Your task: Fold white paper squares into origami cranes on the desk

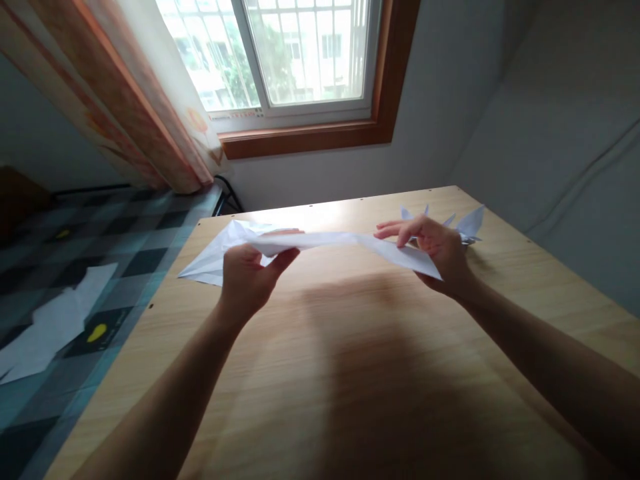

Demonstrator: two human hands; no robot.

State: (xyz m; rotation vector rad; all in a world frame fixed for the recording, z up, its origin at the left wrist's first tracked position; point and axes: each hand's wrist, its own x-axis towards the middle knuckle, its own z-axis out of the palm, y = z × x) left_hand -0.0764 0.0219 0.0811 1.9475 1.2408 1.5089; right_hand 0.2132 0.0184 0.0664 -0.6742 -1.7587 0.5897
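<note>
A white sheet of paper (330,240) stretches between my two hands, held above the table and seen almost edge-on. My left hand (250,277) grips its left end, thumb on the near side and the fingers partly hidden behind it. At the other end, my right hand (430,247) pinches the paper, whose right corner slopes down toward me. Behind my left hand a creased white folded paper (210,257) lies on the tabletop. Pointed white folded paper pieces (470,223) stand just beyond my right hand, partly covered by it.
The light wooden table (280,400) fills the middle. To the left is a bed with a checked cover (145,260), where torn-edged white paper sheets (55,327) lie. A barred window (310,53) and a floral curtain (115,87) are at the back; a cable (590,167) runs along the right wall.
</note>
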